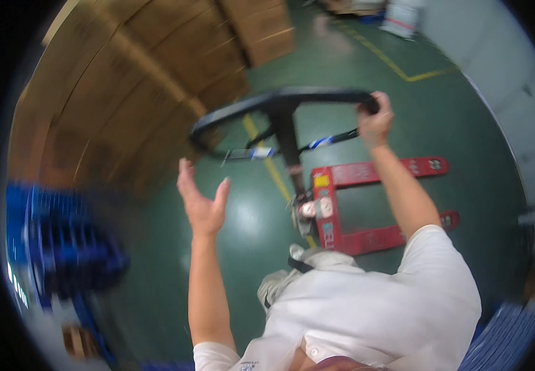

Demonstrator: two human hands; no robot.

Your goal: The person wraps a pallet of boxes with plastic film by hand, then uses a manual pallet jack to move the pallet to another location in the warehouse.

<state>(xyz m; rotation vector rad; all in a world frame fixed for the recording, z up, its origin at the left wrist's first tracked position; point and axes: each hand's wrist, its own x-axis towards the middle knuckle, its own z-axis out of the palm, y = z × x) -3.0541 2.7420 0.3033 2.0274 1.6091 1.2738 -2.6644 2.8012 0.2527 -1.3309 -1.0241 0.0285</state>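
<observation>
1. A pallet jack (330,229) stands on the green floor (249,229), just ahead of the person and toward the right. Its frame and two flat forks (397,236) are red, with a yellow sticker (322,181) near the upper corner.
2. Its black handle (317,94) is an angular loop on a dark stem (288,139), with blue-and-white patches on the lower bar; motion blur softens it, so finer detail is hard to judge.
3. The forks point to the person's right, side by side with a gap between. The long axis runs roughly left to right, while the stem rises from the left end.
4. The right hand (376,120) has its fingers wrapped around the handle's right end.
5. The left hand (204,207) is near the loop's left end, apart from it, thumb spread from the fingers.
</observation>
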